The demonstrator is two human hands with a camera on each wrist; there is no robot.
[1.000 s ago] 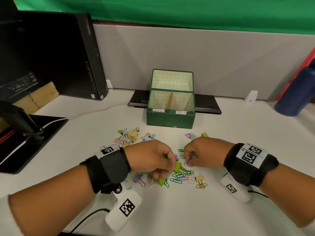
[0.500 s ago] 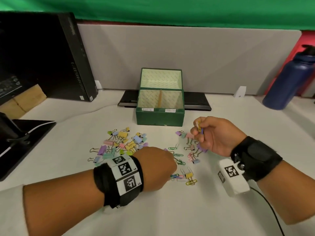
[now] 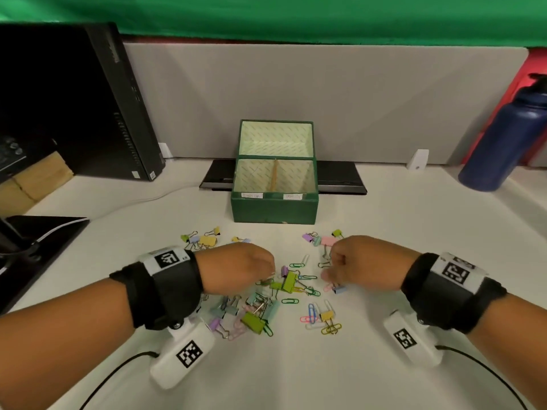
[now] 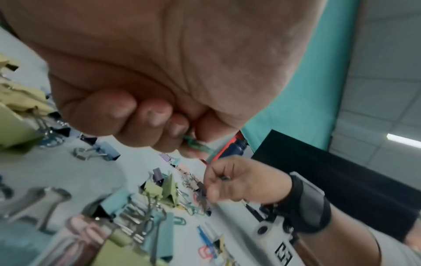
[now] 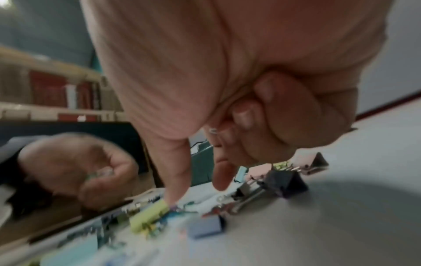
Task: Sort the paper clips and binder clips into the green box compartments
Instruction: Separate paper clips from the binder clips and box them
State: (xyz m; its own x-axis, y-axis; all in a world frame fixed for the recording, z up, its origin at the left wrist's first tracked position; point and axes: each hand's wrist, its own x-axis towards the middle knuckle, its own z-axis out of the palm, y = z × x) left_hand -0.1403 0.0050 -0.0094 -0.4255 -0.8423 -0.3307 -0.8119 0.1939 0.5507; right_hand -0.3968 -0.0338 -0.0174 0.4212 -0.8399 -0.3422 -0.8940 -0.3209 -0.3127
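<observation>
The green box [image 3: 275, 210] stands open at mid-desk, a divider splitting it into a left compartment [image 3: 254, 177] and a right compartment [image 3: 294, 177]; both show only pale lining. Coloured binder clips [image 3: 288, 282] and paper clips [image 3: 289, 300] lie scattered in front of it. My left hand [image 3: 270, 275] hovers over the pile, its curled fingers pinching green paper clips [image 4: 197, 144]. My right hand [image 3: 327, 273] is low over the clips. Its thumb and index finger [image 5: 222, 178] point down at the desk, and the other fingers curl round a small pale paper clip [image 5: 213, 130].
A black computer tower [image 3: 118, 99] stands at the back left and a monitor base [image 3: 38, 241] at the left edge. A dark blue bottle [image 3: 503, 137] is at the back right. A flat black device [image 3: 340, 179] lies behind the box. Wrist-camera cables trail near the front edge.
My right hand, raised with clips pinched half a second ago, has come back down to the pile. The left hand stays over the clips, and my head has shifted slightly.
</observation>
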